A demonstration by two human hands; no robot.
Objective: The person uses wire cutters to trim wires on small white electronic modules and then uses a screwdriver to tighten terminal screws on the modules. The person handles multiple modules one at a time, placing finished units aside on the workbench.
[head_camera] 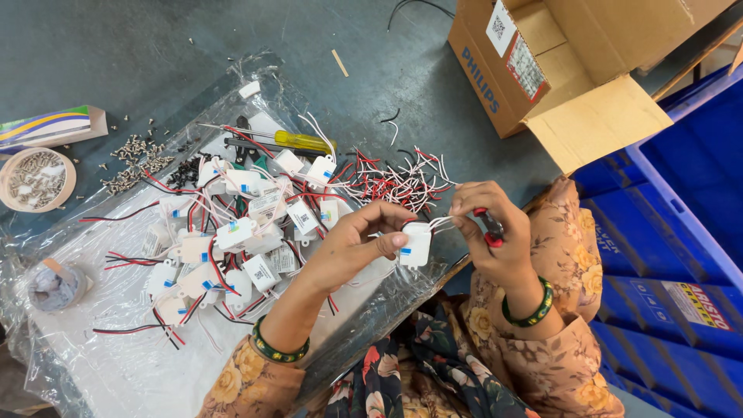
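Floral sleeves [542, 364] are filling the bottom of the frame, each wrist wearing a dark green bangle. Just above them, near the centre, the left hand [352, 240] is pinching a small white plastic module [416, 244] between thumb and fingertips, holding it in the air above the table edge. Thin white wires [443, 222] are running from the module's top to the right hand [487, 232], whose fingers are pressed together around them while also gripping a small red-handled tool [491, 230]; its tip is hidden by the fingers.

Left of the hands, a heap of similar white modules [240, 240] with red, black and white leads is lying on a clear plastic sheet [101, 340]. Beyond the module, a tangle of cut wire ends [391, 182] is resting on the grey table [116, 46]. A yellow-handled screwdriver [298, 141] is lying at the top of the heap. Toward the upper left, loose screws [135, 162] are lying scattered beside a round tub of screws [35, 179]. An open cardboard box [557, 70] is sitting at the upper right, with blue crates [665, 255] along the right edge.
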